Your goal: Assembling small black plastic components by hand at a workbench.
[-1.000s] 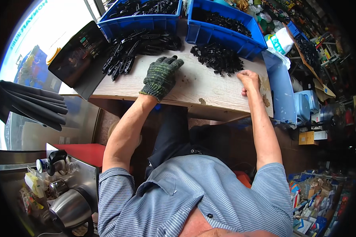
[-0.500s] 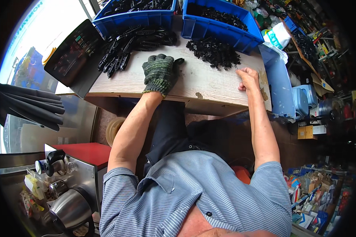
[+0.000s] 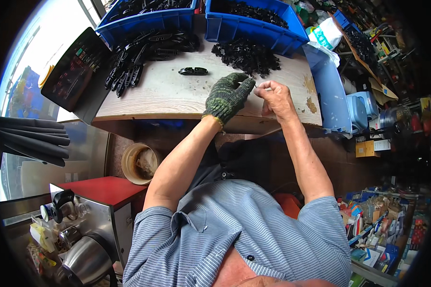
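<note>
The gloved left hand (image 3: 229, 97) and bare right hand (image 3: 277, 101) meet fingertip to fingertip above the table (image 3: 167, 93), near its front edge. The left's fingers are half curled; I cannot tell whether they grip anything. The right's thumb and forefinger come close together, and whatever might be between them is too small to make out. A single long black part (image 3: 193, 71) lies on the tabletop left of the glove, apart from both hands. Behind them is a heap of small black pieces (image 3: 246, 56); farther left, a pile of long black parts (image 3: 153, 48). The surface is pale wood grain, its finish worn brown at the right end. Two blue bins stand along the back, a dark screen at the left. A round bucket (image 3: 123, 165) sits on the floor beside a red-topped cabinet (image 3: 98, 187), and crowded shelves fill the right
</note>
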{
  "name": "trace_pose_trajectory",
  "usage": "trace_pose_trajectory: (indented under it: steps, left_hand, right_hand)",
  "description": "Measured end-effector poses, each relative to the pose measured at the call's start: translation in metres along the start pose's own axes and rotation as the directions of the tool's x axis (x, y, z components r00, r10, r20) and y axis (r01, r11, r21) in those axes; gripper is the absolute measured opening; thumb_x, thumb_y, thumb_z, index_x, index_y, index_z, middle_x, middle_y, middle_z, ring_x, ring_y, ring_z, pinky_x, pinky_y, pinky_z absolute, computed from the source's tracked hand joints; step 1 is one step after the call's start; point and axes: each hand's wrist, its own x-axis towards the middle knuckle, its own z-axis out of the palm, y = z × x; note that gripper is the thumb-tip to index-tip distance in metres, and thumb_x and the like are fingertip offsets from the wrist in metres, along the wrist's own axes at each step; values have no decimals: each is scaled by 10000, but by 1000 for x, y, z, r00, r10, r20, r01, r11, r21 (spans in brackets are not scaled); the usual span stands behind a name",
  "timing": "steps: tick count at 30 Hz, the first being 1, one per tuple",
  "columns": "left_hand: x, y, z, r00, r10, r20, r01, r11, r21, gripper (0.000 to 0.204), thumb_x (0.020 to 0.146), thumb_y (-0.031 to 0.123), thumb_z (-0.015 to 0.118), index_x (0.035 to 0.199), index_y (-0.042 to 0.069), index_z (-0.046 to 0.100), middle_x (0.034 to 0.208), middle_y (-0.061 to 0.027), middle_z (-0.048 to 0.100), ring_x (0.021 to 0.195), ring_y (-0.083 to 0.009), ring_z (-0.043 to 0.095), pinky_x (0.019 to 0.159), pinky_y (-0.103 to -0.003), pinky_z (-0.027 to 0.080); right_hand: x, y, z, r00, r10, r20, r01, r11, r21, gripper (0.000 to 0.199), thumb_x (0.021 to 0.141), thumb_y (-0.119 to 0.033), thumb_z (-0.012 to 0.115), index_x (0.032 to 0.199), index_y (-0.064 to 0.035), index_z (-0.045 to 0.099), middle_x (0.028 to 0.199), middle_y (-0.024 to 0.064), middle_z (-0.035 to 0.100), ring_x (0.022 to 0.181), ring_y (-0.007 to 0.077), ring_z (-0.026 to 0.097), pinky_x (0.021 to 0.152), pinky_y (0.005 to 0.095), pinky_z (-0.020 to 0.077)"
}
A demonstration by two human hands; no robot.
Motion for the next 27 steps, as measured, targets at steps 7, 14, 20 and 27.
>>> trace_pose_trajectory:
  steps: [7, 14, 20, 27]
  left_hand:
    - [15, 5, -5, 969, -167, 183, 190, 974, -120, 209, 899, 224, 662, 851, 23, 689, 679, -75, 641, 554, -141, 597, 509, -284, 458]
    - [-10, 4, -5, 974, -200, 106, 226, 875, -429, 200, 929, 213, 660, 994, 25, 678, 805, -70, 688, 632, -137, 635, 548, -266, 502]
    - [-12, -2, -5, 980, -166, 107, 197, 848, -492, 187, 950, 180, 638, 1026, 14, 677, 846, -78, 693, 669, -145, 651, 589, -266, 528]
    - [-17, 2, -3, 990, -115, 84, 138, 916, -376, 245, 943, 198, 671, 1096, 7, 670, 846, -70, 691, 716, -151, 677, 608, -261, 539]
  right_hand:
    - [2, 15, 2, 994, -94, 49, 91, 993, 71, 215, 856, -172, 789, 963, -22, 676, 585, -22, 580, 411, 68, 489, 391, 218, 360]
    - [-6, 12, 14, 994, -105, 13, 102, 985, 142, 247, 849, -165, 809, 1013, -31, 680, 550, -46, 537, 417, 59, 472, 397, 218, 355]
    - [-8, 12, 17, 988, -153, 24, 149, 980, 132, 246, 863, -174, 805, 1046, -60, 685, 594, -37, 582, 443, 44, 470, 415, 213, 362]
    - [-11, 12, 17, 990, -137, -10, 137, 971, 194, 191, 874, -176, 798, 985, -55, 700, 597, -36, 578, 437, 47, 459, 426, 214, 377]
